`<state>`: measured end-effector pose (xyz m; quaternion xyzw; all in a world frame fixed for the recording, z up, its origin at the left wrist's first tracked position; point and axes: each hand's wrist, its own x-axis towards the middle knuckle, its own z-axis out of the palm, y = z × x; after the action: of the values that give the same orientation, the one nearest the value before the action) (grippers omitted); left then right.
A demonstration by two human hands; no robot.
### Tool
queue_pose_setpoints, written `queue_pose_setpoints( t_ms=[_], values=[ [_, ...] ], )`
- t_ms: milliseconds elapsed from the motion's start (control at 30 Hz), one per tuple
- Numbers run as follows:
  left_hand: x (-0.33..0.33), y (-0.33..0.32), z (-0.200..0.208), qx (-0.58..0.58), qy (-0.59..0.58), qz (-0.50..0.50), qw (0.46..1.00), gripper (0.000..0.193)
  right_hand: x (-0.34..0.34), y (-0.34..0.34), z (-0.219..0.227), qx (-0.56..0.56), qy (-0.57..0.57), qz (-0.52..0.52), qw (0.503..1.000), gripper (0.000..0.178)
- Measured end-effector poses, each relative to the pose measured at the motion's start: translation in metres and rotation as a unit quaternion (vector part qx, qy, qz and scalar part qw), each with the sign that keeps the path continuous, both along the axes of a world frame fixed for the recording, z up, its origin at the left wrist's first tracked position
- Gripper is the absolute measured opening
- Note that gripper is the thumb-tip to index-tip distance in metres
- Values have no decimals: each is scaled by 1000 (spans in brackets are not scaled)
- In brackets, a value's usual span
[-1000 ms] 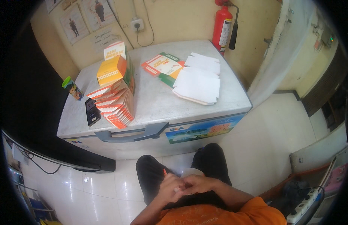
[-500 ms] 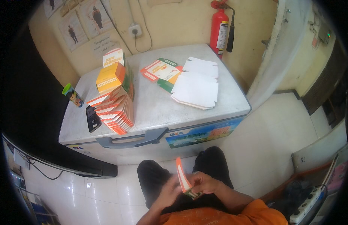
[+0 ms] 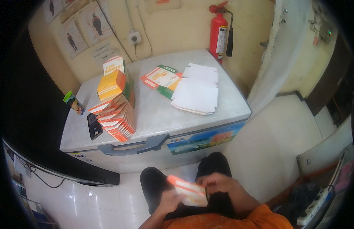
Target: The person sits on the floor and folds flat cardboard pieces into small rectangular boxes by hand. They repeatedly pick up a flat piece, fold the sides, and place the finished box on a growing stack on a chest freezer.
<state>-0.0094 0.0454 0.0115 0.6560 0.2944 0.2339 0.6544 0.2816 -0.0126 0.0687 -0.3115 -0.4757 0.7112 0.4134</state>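
Above my lap I hold a small orange-and-white carton, its front face smeared by motion. My left hand grips its left side, fingers closed on the edge. At the carton's right end my right hand pinches a dark green edge; its fingertips are partly hidden. On the freezer lid in front of me, a row of folded orange-and-white cartons leans together, with a yellow carton behind. Flat carton blanks lie white side up to the right, beside a printed orange-and-green blank.
A black phone and a green-topped cup are at the lid's left side. The freezer's grey handle juts toward my knees. A red fire extinguisher hangs at the back wall. A power strip is at the lower right.
The carton has turned from edge-on so that its broad face shows. My left hand has shifted down and left, and my right hand has moved up and right slightly.
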Motion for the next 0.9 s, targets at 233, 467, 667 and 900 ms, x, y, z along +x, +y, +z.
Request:
queue_pose_setpoints(
  t_ms=[233,467,667,900],
  values=[
    [30,3,45,308,133,-7,942,19,-41,6,28,300,-374,-267,836,33],
    [48,-9,52,193,84,4,977,27,-84,7,0,252,-375,-322,832,26],
    [43,-19,42,117,147,54,981,31,-91,8,-31,365,-352,-420,753,23],
    [44,-15,30,195,-24,70,978,24,-77,8,-10,323,-377,-261,828,38]
  ],
)
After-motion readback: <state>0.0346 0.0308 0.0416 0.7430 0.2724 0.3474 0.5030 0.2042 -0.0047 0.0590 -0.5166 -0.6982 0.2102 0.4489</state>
